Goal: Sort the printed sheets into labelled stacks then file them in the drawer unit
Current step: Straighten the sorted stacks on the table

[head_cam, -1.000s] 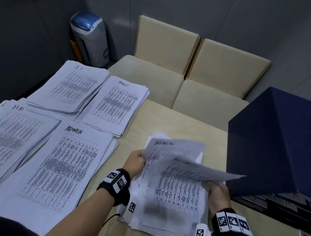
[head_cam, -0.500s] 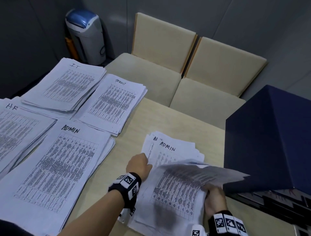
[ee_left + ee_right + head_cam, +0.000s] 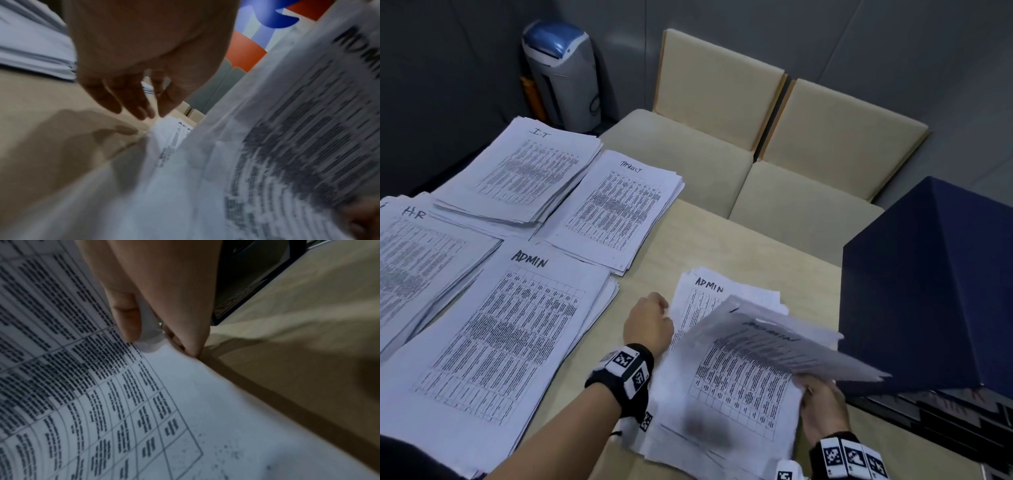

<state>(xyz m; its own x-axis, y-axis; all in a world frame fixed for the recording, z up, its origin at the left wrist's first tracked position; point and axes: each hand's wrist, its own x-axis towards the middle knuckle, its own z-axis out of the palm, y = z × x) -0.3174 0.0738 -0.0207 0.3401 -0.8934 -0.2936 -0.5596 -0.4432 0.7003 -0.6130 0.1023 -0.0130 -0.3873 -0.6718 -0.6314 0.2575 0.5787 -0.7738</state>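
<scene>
A loose pile of printed sheets (image 3: 722, 411) lies on the table in front of me, its uncovered sheet headed ADMIN (image 3: 709, 285). My right hand (image 3: 822, 407) pinches the lower right edge of several lifted sheets (image 3: 784, 346), thumb on top in the right wrist view (image 3: 127, 318). My left hand (image 3: 649, 322) hovers at the pile's left edge with relaxed fingers (image 3: 131, 104), holding nothing. Sorted stacks lie to the left: ADMIN (image 3: 493, 342), HR (image 3: 414, 260), IT (image 3: 524, 171) and a fourth stack (image 3: 619, 209).
The dark blue drawer unit (image 3: 935, 284) stands at the right, close to the lifted sheets. Two beige chairs (image 3: 756, 137) sit behind the table (image 3: 722, 240). A grey and blue bin (image 3: 561, 72) stands in the far corner.
My left hand let go of the raised sheets and drew back to the pile's left edge. The sheets in my right hand swung right, uncovering the ADMIN sheet.
</scene>
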